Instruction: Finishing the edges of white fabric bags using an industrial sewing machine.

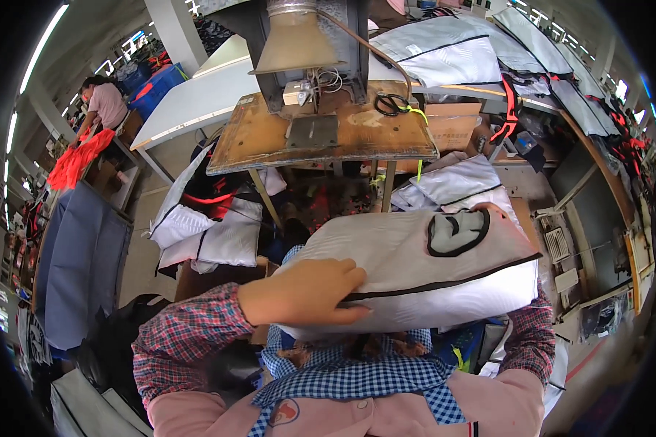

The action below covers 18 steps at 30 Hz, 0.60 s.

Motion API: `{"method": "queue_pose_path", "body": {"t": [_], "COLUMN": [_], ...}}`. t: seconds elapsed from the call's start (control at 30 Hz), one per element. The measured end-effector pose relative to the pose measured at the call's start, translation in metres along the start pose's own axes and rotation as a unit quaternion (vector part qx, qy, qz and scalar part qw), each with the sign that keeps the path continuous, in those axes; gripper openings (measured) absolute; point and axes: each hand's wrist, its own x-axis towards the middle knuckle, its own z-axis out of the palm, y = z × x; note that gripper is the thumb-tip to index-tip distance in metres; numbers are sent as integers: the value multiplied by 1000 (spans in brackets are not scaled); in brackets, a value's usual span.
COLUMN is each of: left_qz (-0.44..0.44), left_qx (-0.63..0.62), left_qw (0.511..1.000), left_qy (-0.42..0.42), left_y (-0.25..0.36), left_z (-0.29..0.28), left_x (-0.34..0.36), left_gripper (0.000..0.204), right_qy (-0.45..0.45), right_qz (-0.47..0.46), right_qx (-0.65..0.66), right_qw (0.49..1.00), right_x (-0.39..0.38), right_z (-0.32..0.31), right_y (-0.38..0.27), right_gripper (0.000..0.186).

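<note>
Left hand (306, 291) lies flat on the near-left edge of a grey padded panel (423, 269), fingers together and curled over its black piping, pressing on it. The panel is held up in front of the chest, below the counter (372, 131) and well apart from it. A black-outlined ring patch (457, 233) sits on the upper right of the panel. Right hand is mostly hidden behind the panel's right end (only a plaid sleeve (532, 335) shows), so can't tell whether it's gripping.

Counter carries a metal plate (313, 132) and black scissors (391, 103); a metal funnel hood (295, 40) hangs over it. More grey panels are piled on the floor at left (211, 237) and behind the held one (455, 182). Another person (103, 102) works at far left by red fabric (80, 156).
</note>
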Motion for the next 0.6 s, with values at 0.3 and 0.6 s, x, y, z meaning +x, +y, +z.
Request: {"method": "queue_pose_path", "body": {"t": [0.3,0.6], "left_qz": [265,232], "left_qx": [-67,-196], "left_qw": [957,947], "left_qy": [-98,-108], "left_y": [46,19], "left_z": [110,117], "left_x": [82,84], "left_gripper": [34,32], "right_qy": [-96,-181], "right_qz": [19,36], "right_qx": [-477,-239], "right_qw": [874,953], "right_x": [22,166], "right_z": [-24,212], "right_y": [-56,35], "right_gripper": [32,53]}}
